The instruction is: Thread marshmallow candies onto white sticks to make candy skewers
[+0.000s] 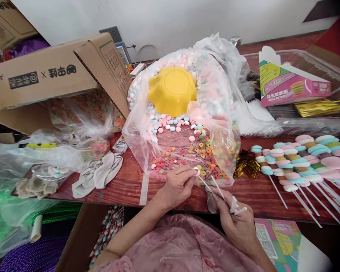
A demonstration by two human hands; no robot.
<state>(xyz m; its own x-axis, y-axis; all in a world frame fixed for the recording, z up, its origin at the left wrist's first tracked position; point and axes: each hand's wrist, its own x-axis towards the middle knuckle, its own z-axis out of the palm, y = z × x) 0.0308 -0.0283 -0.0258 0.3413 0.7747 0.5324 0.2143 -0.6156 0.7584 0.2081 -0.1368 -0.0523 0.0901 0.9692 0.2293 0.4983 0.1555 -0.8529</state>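
My left hand point(178, 185) is closed in a pinch on a small white candy piece point(197, 172) at the tip of a white stick point(206, 184), just in front of the open plastic bag point(147, 124). My right hand point(234, 218) is closed around a few white sticks point(218, 192) that point up toward the bag. The bag holds pastel round candies point(164, 126), coloured ring candies point(200, 153) and an upturned yellow bowl point(172, 90). Finished candy skewers point(300, 158) lie in a row on the red wooden table point(124, 189) to the right.
A cardboard box point(59, 71) lies on its side at the left above more bags of candy. White cloth gloves point(98, 173) lie left of the bag. Gold twist ties point(246, 164) sit by the skewers. A pink Macaron box point(291, 85) rests in a clear tray at the back right.
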